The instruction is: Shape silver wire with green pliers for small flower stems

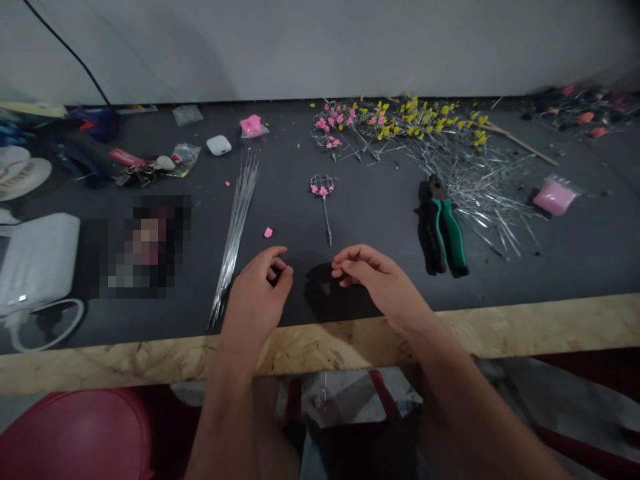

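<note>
My left hand point(260, 283) hovers over the front of the dark tabletop, fingers curled. A tiny pink speck shows at its thumb tip; whether it is gripped is unclear. Just beyond lies a small pink lump point(269, 233), like soft clay. My right hand point(373, 270) is closed, thumb against the fingers; anything inside is hidden. Between and beyond both hands rests a small racket-shaped wire piece point(325, 207) with a twisted handle and pink bits across its round head. A bundle of straight silver wires point(236, 233) lies left of my left hand.
Green-handled pliers point(450, 233) lie to the right beside scattered wires point(493, 193). Yellow-tipped wire stems point(430, 119) and pink-tipped ones point(335, 120) sit behind. Pink packets point(555, 197) flank the area. A white earbud case point(219, 145) and keys point(143, 172) are left. The wooden table edge point(320, 350) runs in front.
</note>
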The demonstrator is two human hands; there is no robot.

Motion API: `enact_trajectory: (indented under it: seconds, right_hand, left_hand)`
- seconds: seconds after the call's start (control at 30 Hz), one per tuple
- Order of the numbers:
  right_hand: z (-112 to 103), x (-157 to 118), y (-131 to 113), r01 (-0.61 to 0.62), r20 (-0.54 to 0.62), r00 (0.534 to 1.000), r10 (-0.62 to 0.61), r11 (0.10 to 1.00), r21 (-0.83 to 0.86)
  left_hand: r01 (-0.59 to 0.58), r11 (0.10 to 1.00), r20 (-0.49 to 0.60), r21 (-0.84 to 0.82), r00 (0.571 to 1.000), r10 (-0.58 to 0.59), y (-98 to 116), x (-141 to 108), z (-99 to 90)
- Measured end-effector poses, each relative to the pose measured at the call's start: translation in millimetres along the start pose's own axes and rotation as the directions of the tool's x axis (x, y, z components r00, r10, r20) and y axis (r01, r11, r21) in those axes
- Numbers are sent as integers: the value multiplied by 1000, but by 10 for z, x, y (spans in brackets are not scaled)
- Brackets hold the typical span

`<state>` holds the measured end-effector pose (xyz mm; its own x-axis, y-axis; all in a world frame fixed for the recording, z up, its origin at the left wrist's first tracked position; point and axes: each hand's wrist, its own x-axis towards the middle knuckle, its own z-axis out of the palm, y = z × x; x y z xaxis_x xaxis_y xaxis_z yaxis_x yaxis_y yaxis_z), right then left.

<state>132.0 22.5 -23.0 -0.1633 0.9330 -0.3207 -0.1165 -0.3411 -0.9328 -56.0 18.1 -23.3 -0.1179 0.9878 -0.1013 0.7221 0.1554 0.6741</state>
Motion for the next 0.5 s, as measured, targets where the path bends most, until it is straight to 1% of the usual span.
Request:
enact_trajectory:
  seconds: [0.1,0.2,0.27,0.33,0.43,0.5]
  right_hand:
    - [6,-3,8,-1,-4,1000,0,1000,-25]
    - [28,-11,39,16,5,1000,-16,998,-60]
    - [52,-21,58,17,5,1000,-16,998,-60]
    - [77,-36,64,-4,3,1000,4,999,-40]
    - [104,-66,45,-55,32,998,54,998,33]
    - [113,-86,26,-93,79,993,83,987,133]
  left_hand:
    - [42,988,-19,-147,999,-45,-18,16,3]
    - [56,934,-23,-352,997,-68,-19,32,18]
    - [73,859,19,-506,997,-74,11,29,36]
    - [116,763,92,-636,993,-75,73,11,61]
    - [182,613,183,-769,981,-62,203,-31,105]
    - [204,529,214,-824,976,-44,282,-57,135]
